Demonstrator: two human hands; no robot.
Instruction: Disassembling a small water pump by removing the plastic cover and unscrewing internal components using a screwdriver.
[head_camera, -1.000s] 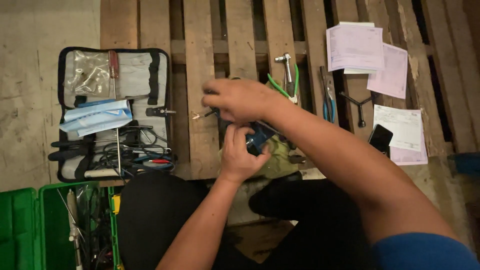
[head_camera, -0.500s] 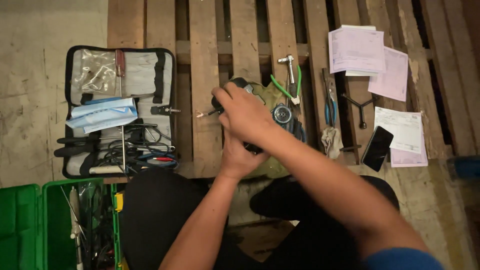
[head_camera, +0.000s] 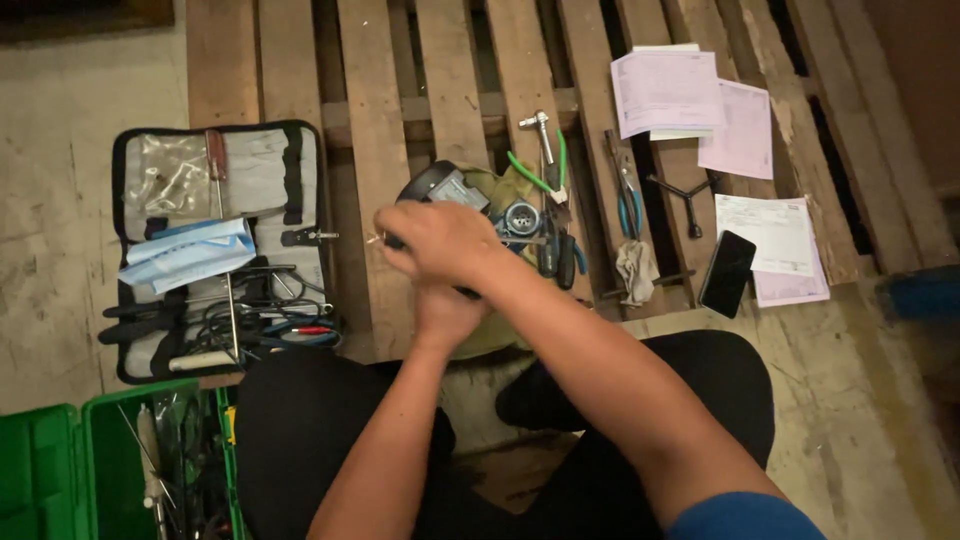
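Right hand fingers clamped on a small screwdriver, left hand gripping the dark gadget on the pallet; slip and the tip could gouge the left hand

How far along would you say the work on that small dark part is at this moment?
Done: tool case opened, pliers laid out on the pallet. In hand: both hands, right hand over left hand, grip the dark part. Left: cannot tell; the part is mostly hidden.
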